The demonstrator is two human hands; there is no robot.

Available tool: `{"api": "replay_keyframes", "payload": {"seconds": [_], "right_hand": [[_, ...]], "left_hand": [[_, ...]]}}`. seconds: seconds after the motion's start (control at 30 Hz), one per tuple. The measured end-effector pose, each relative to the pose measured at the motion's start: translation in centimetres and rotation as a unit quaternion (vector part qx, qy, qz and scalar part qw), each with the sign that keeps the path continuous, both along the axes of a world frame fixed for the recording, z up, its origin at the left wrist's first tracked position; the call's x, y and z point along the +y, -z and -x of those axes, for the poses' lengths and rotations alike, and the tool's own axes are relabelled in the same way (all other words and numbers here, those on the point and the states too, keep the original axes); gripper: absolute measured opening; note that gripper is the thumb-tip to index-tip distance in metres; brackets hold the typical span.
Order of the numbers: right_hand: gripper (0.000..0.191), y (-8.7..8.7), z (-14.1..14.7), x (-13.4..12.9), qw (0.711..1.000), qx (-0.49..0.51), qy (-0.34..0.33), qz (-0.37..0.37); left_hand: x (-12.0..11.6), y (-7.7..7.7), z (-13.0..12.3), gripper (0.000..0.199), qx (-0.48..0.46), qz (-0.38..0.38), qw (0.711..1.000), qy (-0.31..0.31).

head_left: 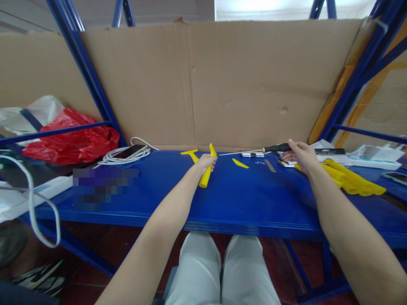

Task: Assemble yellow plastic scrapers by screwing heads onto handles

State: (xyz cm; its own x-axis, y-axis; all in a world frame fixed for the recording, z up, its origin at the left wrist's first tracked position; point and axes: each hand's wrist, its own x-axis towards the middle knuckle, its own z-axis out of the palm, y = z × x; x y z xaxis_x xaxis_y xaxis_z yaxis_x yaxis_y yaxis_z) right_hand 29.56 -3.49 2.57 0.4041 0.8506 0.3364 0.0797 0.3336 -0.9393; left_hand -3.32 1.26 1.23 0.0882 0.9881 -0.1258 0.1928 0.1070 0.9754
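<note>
One yellow handle (204, 179), over the blue worktop (248, 203), is wrapped by the left hand's (207, 162) grip; to the handle's right: one black-handled screwdriver (277, 148), its butt pinched in the right hand's (301, 156) grip and shaft pointing at the handle, one small yellow piece (241, 163), and, farther right, several yellow parts (358, 178).

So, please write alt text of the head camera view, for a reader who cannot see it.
A person's left hand holds a yellow handle while the right hand points a screwdriver at it, at a blue table. More yellow pieces lie at the right; a cardboard sheet stands behind.
</note>
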Motion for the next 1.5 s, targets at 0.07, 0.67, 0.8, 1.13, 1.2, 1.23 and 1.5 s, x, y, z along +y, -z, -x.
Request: {"api": "replay_keyframes", "payload": {"seconds": [0.07, 0.67, 0.8, 1.13, 1.2, 1.23, 1.5], "right_hand": [[0.029, -0.2, 0.3, -0.3, 0.999, -0.008, 0.034, 0.013], [0.03, -1.7, 1.0, -1.1, 0.988, 0.108, -0.09, 0.068], [0.028, -1.4, 0.9, -1.1, 0.991, 0.087, -0.082, 0.062], [0.025, -0.9, 0.9, -0.7, 0.993, 0.093, -0.052, 0.053], [0.025, -0.6, 0.5, -0.2, 0.993, 0.086, -0.055, 0.055], [0.024, -0.4, 0.3, 0.0, 0.994, 0.08, -0.06, 0.051], [0.03, -0.5, -0.4, -0.3, 0.989, 0.1, -0.096, 0.057]], "left_hand": [[0.0, 0.0, 0.0, 0.019, 0.0, 0.001, 1.0, 0.003], [0.1, 0.0, 0.0, 0.017, -0.005, -0.004, 1.0, -0.011], [0.0, 0.0, 0.0, 0.02, -0.016, -0.005, 1.0, -0.013], [0.2, 0.1, 0.2, 0.016, -0.018, -0.004, 1.0, -0.012], [0.2, 0.0, 0.2, 0.016, -0.018, -0.006, 1.0, -0.014], [0.2, 0.0, 0.2, 0.017, -0.018, -0.007, 1.0, -0.014], [-0.1, -0.1, 0.0, 0.022, -0.02, -0.012, 1.0, -0.013]]}}
